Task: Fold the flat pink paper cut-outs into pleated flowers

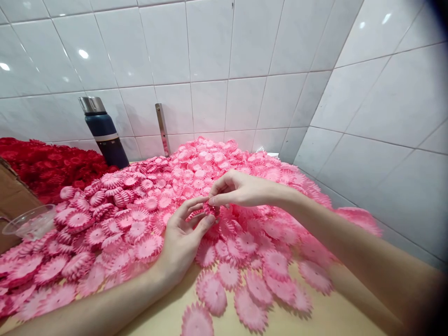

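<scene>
A large heap of pink fabric flower petals (196,177) covers the tabletop in front of me. My left hand (182,242) rests on the heap with its fingers curled up toward a small pink flower piece (210,208). My right hand (238,189) reaches in from the right and pinches that same piece between thumb and fingertips. The two hands meet over the middle of the heap, both touching the piece.
A pile of red petals (49,163) lies at the far left. A dark blue flask (103,130) with a steel cap stands against the white tiled wall. A clear plastic cup (30,221) lies at left beside a brown box (14,196). The yellowish tabletop (168,317) shows near me.
</scene>
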A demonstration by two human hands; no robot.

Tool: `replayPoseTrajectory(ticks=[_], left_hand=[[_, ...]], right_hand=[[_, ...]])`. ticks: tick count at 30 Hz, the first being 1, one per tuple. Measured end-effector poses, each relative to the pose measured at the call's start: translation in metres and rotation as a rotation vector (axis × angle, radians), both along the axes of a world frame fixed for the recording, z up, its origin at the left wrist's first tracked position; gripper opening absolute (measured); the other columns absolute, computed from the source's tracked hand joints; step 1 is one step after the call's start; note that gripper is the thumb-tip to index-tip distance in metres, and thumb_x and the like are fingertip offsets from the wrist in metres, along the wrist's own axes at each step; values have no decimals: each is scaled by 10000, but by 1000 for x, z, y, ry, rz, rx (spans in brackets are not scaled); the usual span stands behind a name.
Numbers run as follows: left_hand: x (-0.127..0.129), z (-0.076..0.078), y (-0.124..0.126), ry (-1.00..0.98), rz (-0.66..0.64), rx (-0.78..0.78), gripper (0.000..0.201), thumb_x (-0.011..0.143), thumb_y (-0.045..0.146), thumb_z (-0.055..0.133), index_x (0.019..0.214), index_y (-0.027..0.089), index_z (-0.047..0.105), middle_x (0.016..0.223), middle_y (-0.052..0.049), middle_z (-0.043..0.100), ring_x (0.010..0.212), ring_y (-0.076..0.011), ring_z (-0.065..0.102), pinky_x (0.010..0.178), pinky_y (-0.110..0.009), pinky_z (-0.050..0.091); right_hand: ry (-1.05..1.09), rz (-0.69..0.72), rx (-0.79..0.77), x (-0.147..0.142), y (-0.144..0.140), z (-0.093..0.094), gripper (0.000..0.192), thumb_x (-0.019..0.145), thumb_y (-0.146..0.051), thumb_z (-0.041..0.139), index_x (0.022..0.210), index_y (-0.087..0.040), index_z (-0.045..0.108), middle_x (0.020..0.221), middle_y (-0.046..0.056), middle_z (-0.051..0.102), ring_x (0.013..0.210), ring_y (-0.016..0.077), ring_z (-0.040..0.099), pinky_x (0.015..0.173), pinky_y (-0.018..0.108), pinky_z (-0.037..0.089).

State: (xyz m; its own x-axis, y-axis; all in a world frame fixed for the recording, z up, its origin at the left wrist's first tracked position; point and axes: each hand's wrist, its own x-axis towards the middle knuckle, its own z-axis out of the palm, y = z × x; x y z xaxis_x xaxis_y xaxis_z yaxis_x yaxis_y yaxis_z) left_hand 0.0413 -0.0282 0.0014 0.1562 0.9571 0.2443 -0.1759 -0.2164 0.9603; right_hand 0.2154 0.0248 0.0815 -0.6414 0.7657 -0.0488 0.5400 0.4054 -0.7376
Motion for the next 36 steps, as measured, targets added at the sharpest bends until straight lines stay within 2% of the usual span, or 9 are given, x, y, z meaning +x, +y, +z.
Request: replayPoseTrajectory(ticks=[7, 11, 15, 18, 21, 27, 29, 32, 36], left_hand=[[1, 3, -2, -2, 13, -2, 223, 815, 227, 685, 1029, 231, 626, 1010, -15, 668, 900, -137, 657, 783, -223, 544], [3, 2, -1, -43, 86, 0, 178, 805, 230, 695, 955, 216, 600, 969, 6, 640, 881, -118, 651, 806, -216, 544], [3, -1, 1, -125, 142, -2, 164, 821, 242, 677, 914, 223, 544, 898, 43, 605, 787, -73, 625, 840, -236, 546], [2, -3, 1, -103, 164, 9, 156, 827, 232, 667, 907, 229, 533, 867, 57, 579, 730, -47, 594, 770, -173, 538], [2, -2, 1, -52, 174, 36, 166, 815, 217, 678, 920, 226, 550, 898, 40, 581, 801, -67, 601, 757, -155, 520], [1, -1, 1, -17, 166, 25, 210, 793, 238, 693, 947, 217, 552, 1008, -12, 599, 905, -142, 619, 807, -246, 516], [1, -1, 1, -16, 166, 16, 217, 784, 245, 700, 946, 215, 559, 1032, -19, 601, 920, -152, 619, 823, -259, 512], [1, 0, 1, 0, 171, -4, 242, 768, 245, 715, 956, 214, 566, 1059, -29, 605, 957, -167, 615, 851, -274, 507], [1, 2, 0, 43, 196, -22, 251, 762, 253, 724, 963, 214, 577, 1063, -35, 608, 1014, -179, 595, 902, -285, 491]], right_hand=[[-8, 17, 3, -2, 1, -3, 144, 776, -252, 538, 690, -161, 611, 616, -30, 515, 539, 85, 406, 476, 223, 295], [0, 29, 28, -1, 2, -4, 112, 757, -218, 522, 674, -164, 576, 617, -35, 490, 545, 86, 396, 487, 228, 294], [-12, -21, 57, 3, 4, -4, 115, 747, -206, 519, 642, -169, 549, 592, -43, 461, 531, 84, 378, 485, 233, 279], [-16, -44, 50, 5, 6, -5, 139, 757, -221, 521, 631, -168, 548, 588, -39, 472, 522, 83, 376, 487, 237, 283], [17, -41, 28, 4, 7, -6, 165, 778, -243, 522, 645, -162, 577, 616, -21, 533, 544, 91, 425, 507, 239, 316], [104, 28, -41, 0, 5, -8, 195, 752, -342, 673, 756, -150, 636, 688, 8, 607, 601, 107, 517, 520, 228, 376], [171, 50, -76, -1, 6, -10, 226, 690, -310, 744, 779, -152, 610, 728, 16, 629, 663, 126, 570, 571, 233, 435], [224, 44, -105, -2, 6, -12, 237, 672, -234, 754, 806, -153, 577, 760, 29, 653, 713, 144, 616, 639, 256, 485], [238, 13, -116, 0, 6, -11, 233, 666, -189, 751, 791, -160, 557, 676, 12, 672, 675, 140, 631, 657, 269, 496]])
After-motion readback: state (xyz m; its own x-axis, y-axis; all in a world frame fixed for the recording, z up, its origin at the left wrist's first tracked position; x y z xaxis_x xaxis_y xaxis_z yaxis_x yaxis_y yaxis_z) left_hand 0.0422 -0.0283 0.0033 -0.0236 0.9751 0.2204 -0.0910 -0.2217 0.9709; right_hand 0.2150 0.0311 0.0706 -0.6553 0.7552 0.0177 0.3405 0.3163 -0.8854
